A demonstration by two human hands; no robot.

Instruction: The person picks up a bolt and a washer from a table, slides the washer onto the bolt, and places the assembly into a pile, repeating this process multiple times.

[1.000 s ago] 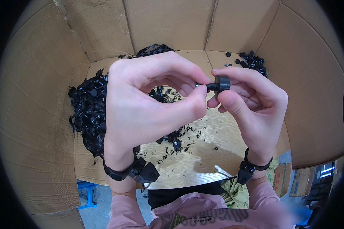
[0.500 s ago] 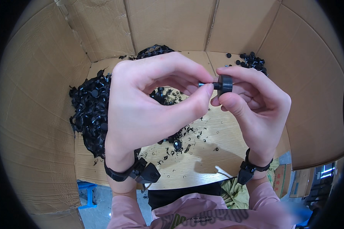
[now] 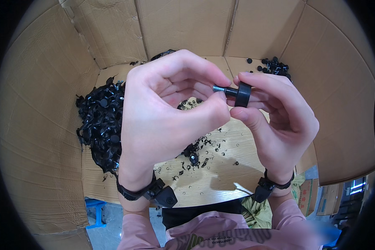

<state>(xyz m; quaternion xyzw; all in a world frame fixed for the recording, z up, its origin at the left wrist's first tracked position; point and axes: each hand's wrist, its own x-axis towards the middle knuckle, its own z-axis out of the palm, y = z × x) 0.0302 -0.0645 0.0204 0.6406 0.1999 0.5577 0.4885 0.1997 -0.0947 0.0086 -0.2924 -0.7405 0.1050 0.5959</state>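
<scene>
My right hand pinches a small round black knob with a short threaded metal stud sticking out to the left. My left hand meets it, thumb and fingertips closed around the tip of the stud. Both hands hover above a wooden table inside a tall cardboard surround. Whatever else the left fingers may hold is hidden.
A heap of black plastic parts lies on the left of the table, with small black scraps scattered under my hands. A few round black knobs sit at the back right. Cardboard walls close in left, back and right.
The knob has shifted slightly up and right between my hands, and more of the metal stud shows now between the left fingertips and the knob.
</scene>
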